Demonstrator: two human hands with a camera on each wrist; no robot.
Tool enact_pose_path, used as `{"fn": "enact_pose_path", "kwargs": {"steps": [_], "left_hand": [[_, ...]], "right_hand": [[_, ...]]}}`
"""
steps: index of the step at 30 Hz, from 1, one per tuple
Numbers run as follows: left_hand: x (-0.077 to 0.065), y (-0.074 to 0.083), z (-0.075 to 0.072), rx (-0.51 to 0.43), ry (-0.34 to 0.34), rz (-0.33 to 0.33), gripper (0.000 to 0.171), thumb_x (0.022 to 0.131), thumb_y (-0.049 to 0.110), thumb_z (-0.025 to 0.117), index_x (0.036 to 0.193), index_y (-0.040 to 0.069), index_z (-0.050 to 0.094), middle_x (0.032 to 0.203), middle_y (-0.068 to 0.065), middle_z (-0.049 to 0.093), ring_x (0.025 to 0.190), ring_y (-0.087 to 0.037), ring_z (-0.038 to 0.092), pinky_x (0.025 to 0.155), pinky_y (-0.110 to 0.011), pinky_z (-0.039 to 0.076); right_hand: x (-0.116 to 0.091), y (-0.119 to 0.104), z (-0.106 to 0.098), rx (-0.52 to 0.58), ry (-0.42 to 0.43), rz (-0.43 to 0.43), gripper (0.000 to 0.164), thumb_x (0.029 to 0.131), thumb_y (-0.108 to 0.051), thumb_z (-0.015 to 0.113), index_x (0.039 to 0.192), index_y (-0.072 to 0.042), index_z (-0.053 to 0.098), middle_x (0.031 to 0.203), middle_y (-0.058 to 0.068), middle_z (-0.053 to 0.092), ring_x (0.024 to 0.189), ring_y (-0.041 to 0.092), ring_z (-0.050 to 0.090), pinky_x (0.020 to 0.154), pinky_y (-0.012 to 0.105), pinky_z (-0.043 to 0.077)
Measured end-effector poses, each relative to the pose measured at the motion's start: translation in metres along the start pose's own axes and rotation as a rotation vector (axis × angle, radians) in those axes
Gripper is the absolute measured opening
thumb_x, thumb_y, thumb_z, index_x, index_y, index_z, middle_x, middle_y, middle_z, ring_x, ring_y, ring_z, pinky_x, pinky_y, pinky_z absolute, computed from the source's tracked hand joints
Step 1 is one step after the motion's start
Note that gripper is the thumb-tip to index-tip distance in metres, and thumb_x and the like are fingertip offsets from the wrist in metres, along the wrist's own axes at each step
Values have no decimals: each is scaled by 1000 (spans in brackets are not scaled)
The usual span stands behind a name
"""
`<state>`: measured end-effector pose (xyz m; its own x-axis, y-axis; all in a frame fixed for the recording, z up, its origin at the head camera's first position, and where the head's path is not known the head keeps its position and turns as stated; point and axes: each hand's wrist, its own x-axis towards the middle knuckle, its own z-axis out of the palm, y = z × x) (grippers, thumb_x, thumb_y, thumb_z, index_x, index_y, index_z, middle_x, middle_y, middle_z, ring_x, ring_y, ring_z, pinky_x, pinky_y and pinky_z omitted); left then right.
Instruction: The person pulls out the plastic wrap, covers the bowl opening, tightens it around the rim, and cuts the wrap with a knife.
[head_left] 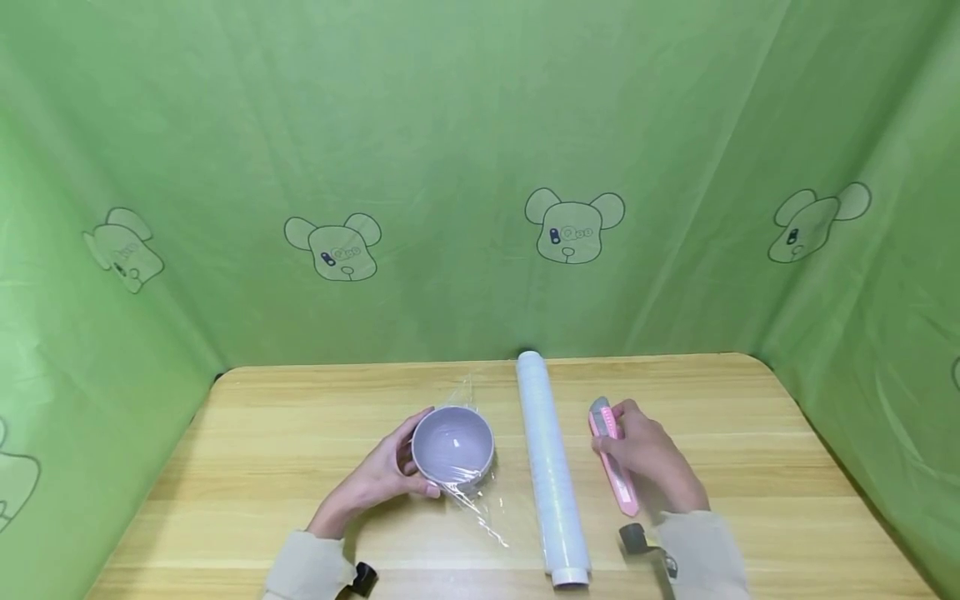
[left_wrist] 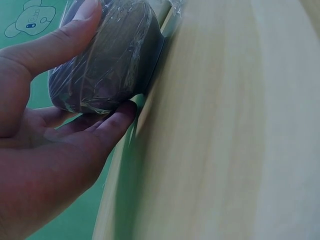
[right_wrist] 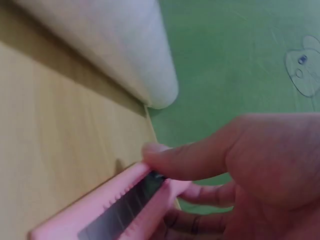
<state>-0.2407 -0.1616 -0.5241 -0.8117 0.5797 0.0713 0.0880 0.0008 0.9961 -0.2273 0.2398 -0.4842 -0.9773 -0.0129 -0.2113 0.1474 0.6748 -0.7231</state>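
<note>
My left hand (head_left: 381, 473) grips a small grey-purple bowl (head_left: 450, 442) on the left, thumb at its near side and fingers round its far left side. Clear cling film (head_left: 483, 518) covers the bowl's outside and trails beyond it on both sides. In the left wrist view, wrinkled film clings to the wall of the bowl (left_wrist: 112, 62). At the right, my right hand (head_left: 654, 457) pinches a pink utility knife (head_left: 619, 482) between thumb and fingers. Its slotted body (right_wrist: 75, 212) shows large in the right wrist view, close over the table.
A long white roll of cling film (head_left: 551, 471) lies front to back between the two hands. The wooden table (head_left: 787, 467) ends at a green curtain (head_left: 450, 125) with bear prints behind it and on both sides.
</note>
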Motion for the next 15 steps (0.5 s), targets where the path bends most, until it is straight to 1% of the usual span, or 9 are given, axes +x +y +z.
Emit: {"fn": "enact_pose_path", "kwargs": {"steps": [2,5,7,10,12,15], "left_hand": [[0,0,0,-5,0,-4,117,70,-10,85,162,-1,12,160,-30,27,142,-49,36,113,-32,42],[0,0,1,-7,2,-11,118,70,-9,85,162,-1,12,160,-30,27,142,-49,37,113,-32,42],[0,0,1,-7,3,-13,118,70,-9,86,162,-1,12,160,-30,27,141,-49,38,112,-32,42],[0,1,1,-9,4,-15,119,70,-9,86,162,-1,12,160,-30,27,141,-49,38,112,-32,42],[0,1,0,-13,5,-15,119,70,-9,86,162,-1,12,160,-30,27,141,-49,38,112,-32,42],[-1,1,0,-13,8,-18,119,70,-9,86,162,-1,12,160,-30,27,141,-49,39,112,-32,43]], "right_hand": [[1,1,-4,33,13,-31,55,98,-13,64,138,10,35,100,24,62,78,30,66,65,41,62],[0,-2,-10,81,45,-75,54,101,-11,58,141,12,31,109,30,60,87,32,65,70,43,63],[-1,-5,-14,165,60,-101,57,103,-10,56,146,12,26,117,35,57,92,35,66,74,43,63],[-3,-10,-20,338,75,-128,65,104,-10,57,153,8,18,130,40,52,96,34,68,79,40,63],[-4,-14,-24,450,95,-139,70,103,-8,58,157,1,14,136,41,49,97,30,70,80,39,63],[-6,-18,-28,561,124,-151,73,102,-6,60,158,-7,14,138,40,47,93,23,72,81,40,63]]}}
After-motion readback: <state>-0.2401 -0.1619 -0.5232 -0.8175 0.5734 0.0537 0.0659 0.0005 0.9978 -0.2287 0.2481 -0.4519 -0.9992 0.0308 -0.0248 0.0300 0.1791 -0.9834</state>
